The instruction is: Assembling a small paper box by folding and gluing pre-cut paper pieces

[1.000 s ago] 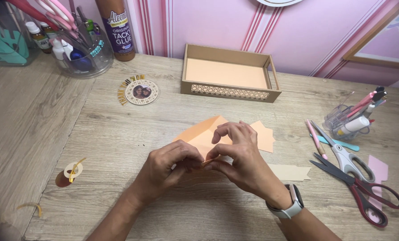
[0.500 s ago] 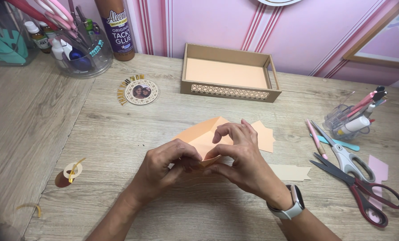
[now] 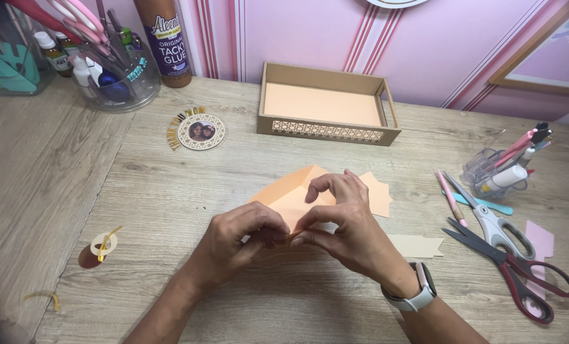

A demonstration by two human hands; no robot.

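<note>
A sheet of peach paper [image 3: 291, 194], partly folded, lies on the wooden table [image 3: 170, 191] in the middle of the head view. My left hand [image 3: 243, 239] pinches the near edge of the fold with thumb and fingers. My right hand [image 3: 348, 223], with a watch on the wrist, presses on the same fold from the right, fingertips meeting the left hand's. More peach paper [image 3: 380, 194] with jagged corners sticks out from under my right hand. The lower part of the sheet is hidden by both hands.
A cardboard tray [image 3: 326, 130] lined with peach paper stands at the back. Two pairs of scissors [image 3: 507, 255] and pens lie right, by a clear pen holder [image 3: 494, 169]. A round photo tag [image 3: 199, 132], glue bottle [image 3: 166, 44], tool jar [image 3: 109, 70] and tape roll [image 3: 103, 245] are left.
Both hands have stayed on the fold; the fingers have shifted only slightly along the crease. The paper has not moved.
</note>
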